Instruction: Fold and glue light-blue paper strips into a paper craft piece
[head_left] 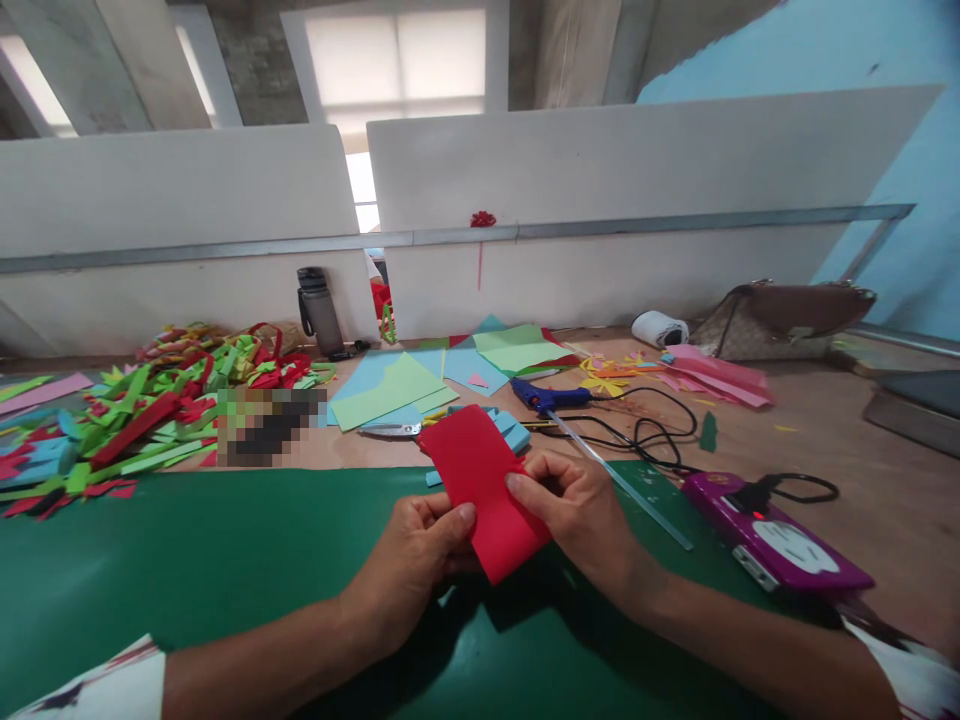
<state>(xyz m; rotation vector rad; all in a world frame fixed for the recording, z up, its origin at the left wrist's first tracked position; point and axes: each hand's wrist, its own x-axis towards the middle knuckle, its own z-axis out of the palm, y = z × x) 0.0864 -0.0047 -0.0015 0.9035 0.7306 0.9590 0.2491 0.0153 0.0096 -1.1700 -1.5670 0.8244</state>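
Observation:
A red paper strip is held up at a tilt over the green mat, between both hands. My left hand pinches its lower left edge, thumb on top and fingers behind. On the right edge, my right hand grips the strip with its thumb on the front and fingers curled. Behind the strip lie scissors, folded light blue paper and a blue glue gun with a clear glue stick.
Cut paper scraps pile up at the left, near a dark bottle. Green sheets lie at the back. A purple power strip with cables is on the right, a brown bag behind it.

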